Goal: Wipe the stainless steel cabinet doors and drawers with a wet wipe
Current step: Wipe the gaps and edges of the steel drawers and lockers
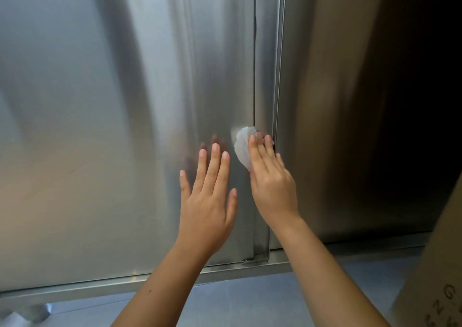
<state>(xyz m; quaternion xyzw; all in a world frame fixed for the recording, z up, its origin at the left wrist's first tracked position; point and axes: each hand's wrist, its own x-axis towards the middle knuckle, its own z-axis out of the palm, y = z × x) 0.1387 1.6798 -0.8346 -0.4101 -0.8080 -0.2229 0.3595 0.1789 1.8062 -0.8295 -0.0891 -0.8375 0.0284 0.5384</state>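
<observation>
Wet wipe (243,146) pressed on cabinet door (100,126) by right hand (271,179), fingers straight, frame centre; left hand (207,201) spread flat beside.

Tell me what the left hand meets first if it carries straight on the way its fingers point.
The cabinet door. The left hand points up and in at it, its reflection just beyond the fingertips, so contact looks near, though depth is unclear. The wet wipe lies off that line.
</observation>
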